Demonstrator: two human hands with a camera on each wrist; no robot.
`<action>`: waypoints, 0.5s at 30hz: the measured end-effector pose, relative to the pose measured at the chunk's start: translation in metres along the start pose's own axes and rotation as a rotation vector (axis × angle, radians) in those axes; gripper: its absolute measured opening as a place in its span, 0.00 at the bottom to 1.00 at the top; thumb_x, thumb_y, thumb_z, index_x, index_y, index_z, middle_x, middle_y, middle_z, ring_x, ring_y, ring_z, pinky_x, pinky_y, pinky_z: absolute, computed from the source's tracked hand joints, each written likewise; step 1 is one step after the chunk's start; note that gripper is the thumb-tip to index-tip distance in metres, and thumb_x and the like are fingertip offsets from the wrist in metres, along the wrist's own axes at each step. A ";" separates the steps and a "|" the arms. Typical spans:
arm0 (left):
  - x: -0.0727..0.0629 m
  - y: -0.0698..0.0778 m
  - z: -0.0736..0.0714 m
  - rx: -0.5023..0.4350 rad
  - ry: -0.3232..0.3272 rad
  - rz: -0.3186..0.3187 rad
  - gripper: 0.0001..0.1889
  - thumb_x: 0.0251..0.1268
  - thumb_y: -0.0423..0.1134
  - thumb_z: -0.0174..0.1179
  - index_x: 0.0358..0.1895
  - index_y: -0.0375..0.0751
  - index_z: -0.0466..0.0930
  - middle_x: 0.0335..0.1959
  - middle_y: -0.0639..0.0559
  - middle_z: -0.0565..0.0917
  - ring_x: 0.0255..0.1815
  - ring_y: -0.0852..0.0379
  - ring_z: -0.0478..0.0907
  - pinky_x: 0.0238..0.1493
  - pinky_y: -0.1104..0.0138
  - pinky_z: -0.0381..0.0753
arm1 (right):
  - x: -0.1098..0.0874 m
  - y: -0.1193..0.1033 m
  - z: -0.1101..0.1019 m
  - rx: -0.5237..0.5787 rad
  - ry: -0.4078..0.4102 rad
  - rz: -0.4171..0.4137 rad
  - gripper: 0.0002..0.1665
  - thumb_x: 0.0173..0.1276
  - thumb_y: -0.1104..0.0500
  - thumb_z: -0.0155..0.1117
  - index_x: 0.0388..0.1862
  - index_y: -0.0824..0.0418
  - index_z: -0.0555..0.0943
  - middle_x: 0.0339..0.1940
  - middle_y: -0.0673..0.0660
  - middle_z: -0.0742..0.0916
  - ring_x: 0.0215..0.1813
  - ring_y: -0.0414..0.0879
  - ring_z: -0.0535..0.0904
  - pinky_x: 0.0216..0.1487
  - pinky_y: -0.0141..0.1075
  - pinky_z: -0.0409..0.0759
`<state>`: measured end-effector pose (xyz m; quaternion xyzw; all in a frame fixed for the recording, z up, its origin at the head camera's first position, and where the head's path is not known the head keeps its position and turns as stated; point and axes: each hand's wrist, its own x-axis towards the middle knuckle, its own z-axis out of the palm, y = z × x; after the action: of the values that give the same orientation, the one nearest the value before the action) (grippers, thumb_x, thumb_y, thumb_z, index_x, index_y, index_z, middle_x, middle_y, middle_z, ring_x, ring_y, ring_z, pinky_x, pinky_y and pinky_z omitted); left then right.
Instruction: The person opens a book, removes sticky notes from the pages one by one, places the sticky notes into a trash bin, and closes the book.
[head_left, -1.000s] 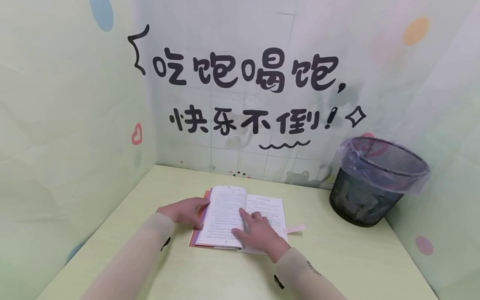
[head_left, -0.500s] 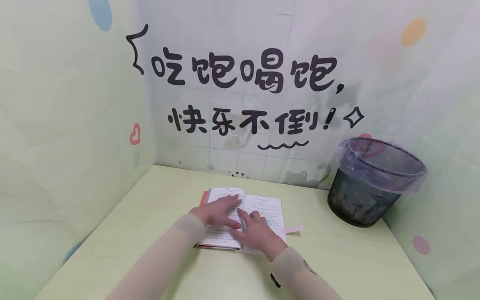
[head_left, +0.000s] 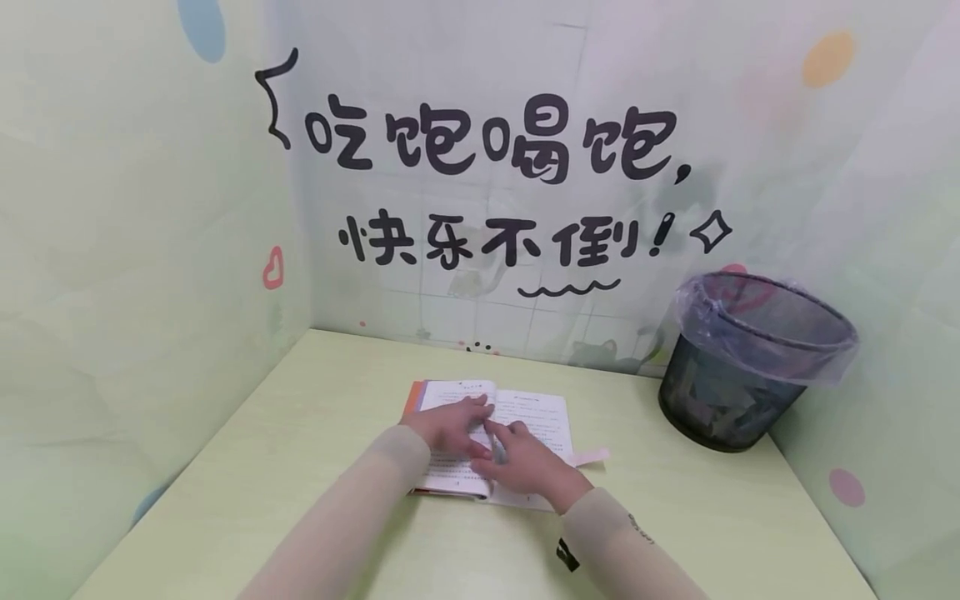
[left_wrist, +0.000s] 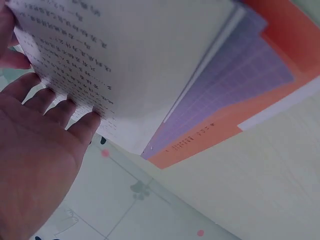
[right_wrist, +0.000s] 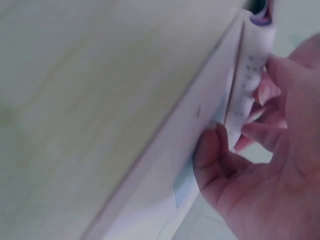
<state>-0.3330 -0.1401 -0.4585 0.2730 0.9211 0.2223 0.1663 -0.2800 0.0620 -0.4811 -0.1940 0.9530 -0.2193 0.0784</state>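
An open book (head_left: 536, 417) lies on the table, printed pages facing up. Its orange and purple cover layers (left_wrist: 240, 110) show past the page edge in the left wrist view. My left hand (head_left: 450, 427) lies across the left page, fingers stretched out and fingertips at the centre fold. From the right, my right hand (head_left: 528, 462) touches the book along the same fold, its thumb and index fingertips close to the left hand's. A pale blue patch (right_wrist: 185, 185) shows on the right page beside the right hand. A pink paper strip (head_left: 592, 457) sticks out at the book's right edge.
A dark mesh waste bin (head_left: 720, 408) with a clear plastic liner stands at the back right of the pale table (head_left: 675, 517). Printed sheet walls (head_left: 480, 317) enclose the table at the back and both sides.
My left hand has moved from the book's left edge across the left page to the centre fold. The right hand has stayed near the fold, shifting only slightly.
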 end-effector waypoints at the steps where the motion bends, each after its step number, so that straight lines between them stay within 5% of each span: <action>1: 0.000 0.000 0.000 0.008 0.003 0.004 0.47 0.71 0.52 0.75 0.87 0.43 0.63 0.92 0.44 0.55 0.93 0.39 0.50 0.92 0.44 0.54 | 0.000 0.003 -0.003 0.004 -0.003 -0.010 0.47 0.80 0.34 0.64 0.86 0.58 0.69 0.79 0.75 0.75 0.77 0.71 0.77 0.77 0.67 0.77; 5: 0.001 0.003 0.001 0.042 0.016 -0.020 0.47 0.71 0.53 0.75 0.87 0.45 0.64 0.92 0.44 0.57 0.93 0.41 0.53 0.91 0.46 0.56 | 0.002 0.014 -0.015 -0.051 0.029 -0.009 0.33 0.79 0.48 0.65 0.75 0.66 0.79 0.67 0.70 0.85 0.65 0.61 0.85 0.72 0.64 0.81; 11: 0.001 0.008 0.002 0.064 0.007 -0.060 0.47 0.71 0.56 0.74 0.88 0.48 0.63 0.92 0.48 0.57 0.93 0.43 0.52 0.92 0.48 0.56 | 0.002 0.030 -0.026 -0.097 0.084 0.233 0.23 0.76 0.55 0.66 0.65 0.65 0.83 0.53 0.60 0.85 0.45 0.49 0.81 0.58 0.51 0.87; 15: 0.000 0.008 0.004 0.074 0.001 -0.072 0.47 0.72 0.57 0.74 0.88 0.50 0.62 0.92 0.50 0.56 0.94 0.44 0.51 0.92 0.48 0.55 | 0.001 0.037 -0.027 -0.105 0.093 0.274 0.19 0.75 0.55 0.70 0.58 0.64 0.85 0.44 0.57 0.83 0.40 0.48 0.78 0.49 0.46 0.85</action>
<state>-0.3283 -0.1330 -0.4578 0.2457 0.9380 0.1818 0.1637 -0.2995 0.1029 -0.4737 -0.0556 0.9833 -0.1650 0.0529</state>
